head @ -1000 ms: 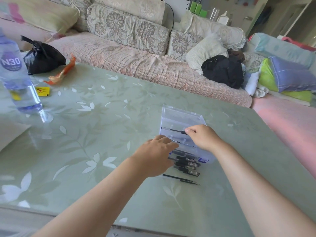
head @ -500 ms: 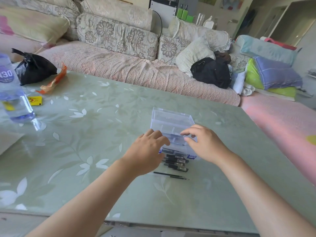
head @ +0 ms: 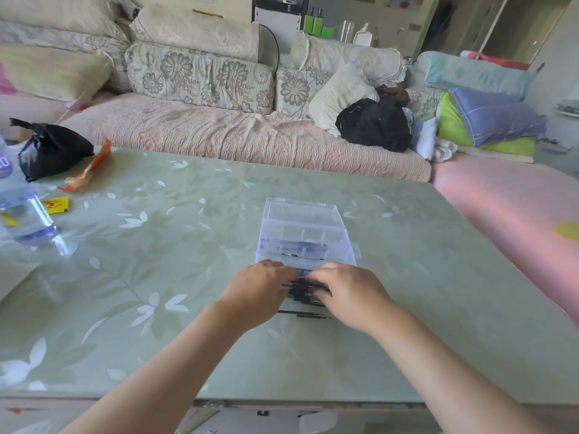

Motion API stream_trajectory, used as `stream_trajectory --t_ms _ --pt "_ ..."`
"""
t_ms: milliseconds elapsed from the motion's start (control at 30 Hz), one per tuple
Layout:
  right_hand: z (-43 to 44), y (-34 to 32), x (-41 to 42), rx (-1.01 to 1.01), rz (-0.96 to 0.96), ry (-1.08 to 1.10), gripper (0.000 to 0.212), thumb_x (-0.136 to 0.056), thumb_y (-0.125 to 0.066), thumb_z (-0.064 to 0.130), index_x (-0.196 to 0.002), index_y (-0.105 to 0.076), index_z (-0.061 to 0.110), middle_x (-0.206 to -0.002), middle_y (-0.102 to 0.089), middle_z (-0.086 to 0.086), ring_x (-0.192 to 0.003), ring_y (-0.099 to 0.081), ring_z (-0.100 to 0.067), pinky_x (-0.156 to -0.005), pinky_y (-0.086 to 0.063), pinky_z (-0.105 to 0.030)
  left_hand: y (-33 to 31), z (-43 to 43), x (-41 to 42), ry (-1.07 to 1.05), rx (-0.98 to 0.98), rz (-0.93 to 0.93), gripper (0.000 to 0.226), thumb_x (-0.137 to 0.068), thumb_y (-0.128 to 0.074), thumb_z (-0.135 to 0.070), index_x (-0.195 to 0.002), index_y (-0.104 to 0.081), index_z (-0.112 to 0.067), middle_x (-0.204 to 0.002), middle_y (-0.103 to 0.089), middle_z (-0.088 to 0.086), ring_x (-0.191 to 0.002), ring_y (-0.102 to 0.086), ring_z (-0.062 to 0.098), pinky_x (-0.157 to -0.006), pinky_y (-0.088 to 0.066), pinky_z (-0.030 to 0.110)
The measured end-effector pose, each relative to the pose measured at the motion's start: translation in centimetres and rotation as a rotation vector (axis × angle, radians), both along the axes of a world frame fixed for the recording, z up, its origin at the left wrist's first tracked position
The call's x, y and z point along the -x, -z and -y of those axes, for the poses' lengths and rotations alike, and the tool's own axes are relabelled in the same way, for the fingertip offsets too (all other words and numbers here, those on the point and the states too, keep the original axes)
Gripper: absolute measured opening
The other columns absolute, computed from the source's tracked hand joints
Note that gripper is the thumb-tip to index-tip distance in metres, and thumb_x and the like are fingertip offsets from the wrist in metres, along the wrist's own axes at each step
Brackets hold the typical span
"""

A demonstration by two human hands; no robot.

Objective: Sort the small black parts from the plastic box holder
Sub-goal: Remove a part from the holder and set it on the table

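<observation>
Both the left hand (head: 260, 289) and right hand (head: 351, 292) curl loosely around a pile of small black parts (head: 302, 291) on the worktop (head: 188, 245), just before the clear plastic box holder (head: 305, 236). A few parts remain inside, so sorting seems partway.

The plastic box holder (head: 305, 236) is sitting near the middle of the table (head: 188, 277), its lid lying open behind it. I am keeping my left hand (head: 260, 292) and right hand (head: 351, 292) side by side just before the box, both resting over the small black parts (head: 302, 291) lying between them on the table. Two thin rods (head: 304, 314) are lying nearest me. A bottle (head: 22, 214), a bag (head: 47, 148) and a wrapper (head: 87, 170) are sitting far left. A sofa (head: 244, 136) is running behind the table.
</observation>
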State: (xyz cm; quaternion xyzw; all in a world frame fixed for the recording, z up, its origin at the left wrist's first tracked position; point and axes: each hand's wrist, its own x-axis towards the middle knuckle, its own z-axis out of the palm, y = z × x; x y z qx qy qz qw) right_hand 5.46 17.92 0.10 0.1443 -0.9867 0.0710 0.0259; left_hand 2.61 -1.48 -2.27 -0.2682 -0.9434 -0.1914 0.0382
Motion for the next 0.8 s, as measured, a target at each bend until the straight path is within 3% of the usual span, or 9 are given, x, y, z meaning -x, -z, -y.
stream_trajectory --t_ms 167,433,600,800 --pt "0.1 0.7 0.6 -0.107 -0.018 0.004 0.022 -0.094 -0.052 0.033 -0.112 -0.064 0.032 -0.099 -0.051 0.006 -0.088 -0.059 -0.023 -0.069 -0.048 -0.035 0.4 -0.1 0.6 -0.008 -0.055 0.018 0.030 -0.090 -0.058 -0.015 -0.116 -0.063 -0.027 -0.104 -0.065 -0.008 -0.105 -0.054 0.016 -0.076 -0.047 0.030" --pt "-0.3 -0.3 1.0 -0.025 -0.028 0.020 0.018 -0.094 -0.051 0.034 -0.103 -0.063 0.023 -0.097 -0.049 0.006 -0.083 -0.056 -0.024 -0.065 -0.043 -0.034 0.1 -0.7 0.9 0.022 -0.097 -0.085 0.033 -0.087 -0.065 -0.024 -0.119 -0.059 -0.030 -0.106 -0.064 -0.013 -0.102 -0.055 0.012 -0.074 -0.043 0.024" --pt "-0.9 -0.8 0.5 0.050 -0.024 -0.021 0.021 -0.096 -0.043 0.031 -0.109 -0.060 0.029 -0.102 -0.053 0.009 -0.088 -0.057 -0.021 -0.072 -0.047 -0.036 -0.5 -1.0 0.7 -0.001 -0.141 -0.097 0.012 -0.091 -0.061 -0.030 -0.103 -0.065 -0.029 -0.097 -0.067 -0.011 -0.088 -0.062 0.015 -0.069 -0.048 0.031" --pt "-0.9 -0.6 -0.6 0.052 0.018 -0.087 0.023 -0.099 -0.040 0.037 -0.114 -0.057 0.029 -0.103 -0.059 0.009 -0.095 -0.057 -0.019 -0.079 -0.047 -0.039 -1.2 -1.0 -0.4 0.069 -0.123 -0.004 0.018 -0.098 -0.050 -0.034 -0.103 -0.067 -0.035 -0.089 -0.065 -0.010 -0.079 -0.054 0.010 -0.067 -0.048 0.031"
